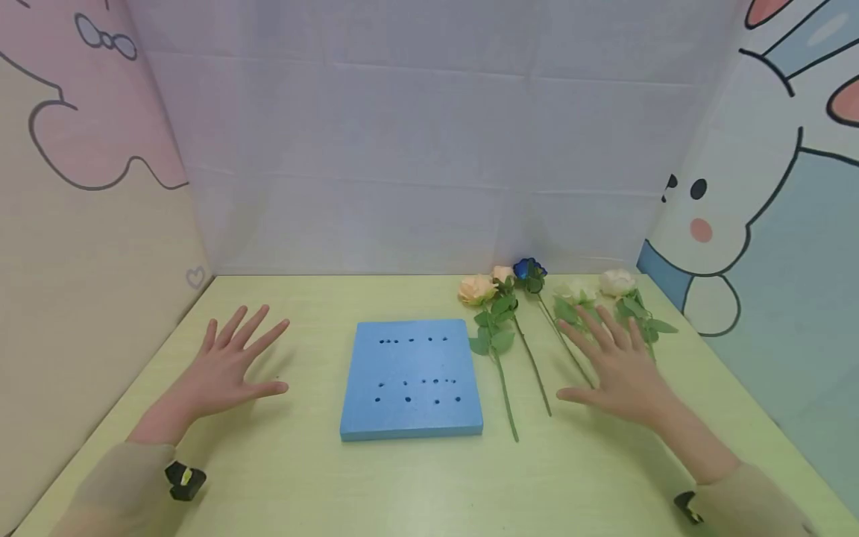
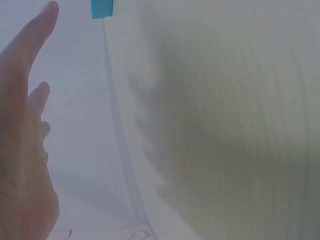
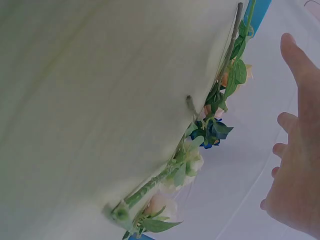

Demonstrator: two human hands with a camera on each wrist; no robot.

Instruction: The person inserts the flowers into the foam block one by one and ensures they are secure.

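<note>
My left hand (image 1: 231, 365) hovers over the left side of the table with its fingers spread, holding nothing. On the right, my right hand (image 1: 620, 373) is spread too and overlaps the stems of the flowers in the head view. Between the hands lies a blue foam block (image 1: 412, 365) with rows of small holes in its top. Artificial flowers lie to its right: a peach rose (image 1: 477, 289), a smaller pale pink one (image 1: 502, 273), a dark blue rose (image 1: 529, 269), and two white ones, a creamy flower (image 1: 574, 292) and a white rose (image 1: 617, 282) partly behind my right hand.
The pale wood-grain table (image 1: 295, 477) meets a white cloth backdrop (image 1: 429, 149) at its far edge. Side panels with cartoon drawings stand at left and right, including a rabbit (image 1: 725, 224). Green leafy stems (image 1: 506, 395) point toward the table's front.
</note>
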